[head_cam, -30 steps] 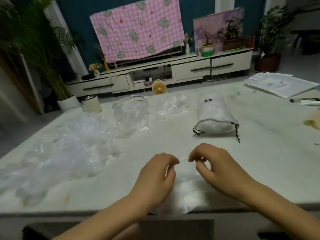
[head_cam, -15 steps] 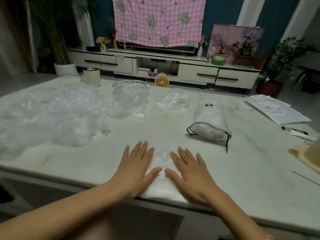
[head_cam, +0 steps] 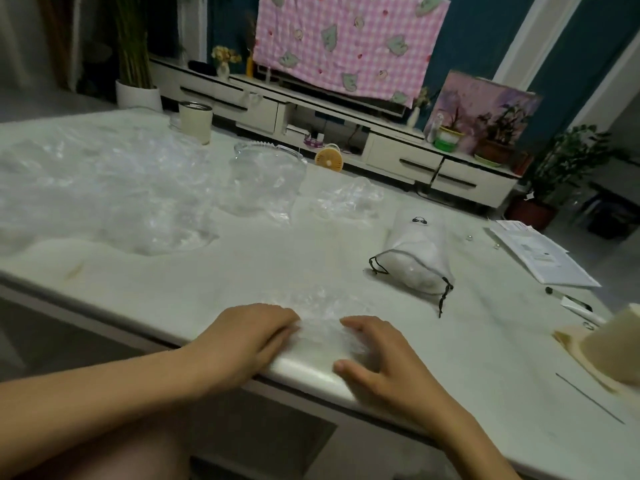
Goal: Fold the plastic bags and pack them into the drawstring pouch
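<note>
A clear plastic bag [head_cam: 320, 323] lies flat at the table's near edge. My left hand [head_cam: 251, 336] rests on its left side with fingers curled over the plastic. My right hand [head_cam: 377, 355] presses on its right side, fingers spread and thumb at the table edge. The white drawstring pouch [head_cam: 417, 258] lies on its side to the right beyond the hands, its mouth with black cord facing me and plastic inside. More clear bags sit farther back: a big crumpled heap [head_cam: 104, 188] on the left, one [head_cam: 266, 181] in the middle, a small one [head_cam: 349, 200] beside it.
The pale table [head_cam: 242, 271] carries a cream cup [head_cam: 195, 121] at the back left, papers [head_cam: 533, 251] and a pen [head_cam: 568, 299] at the right, and a tan object [head_cam: 609, 344] at the far right edge. A TV cabinet stands beyond.
Both hands went from pinching the bag, to lying flat on it, to now sitting nearer the table edge with fingers curled. The camera view swung left.
</note>
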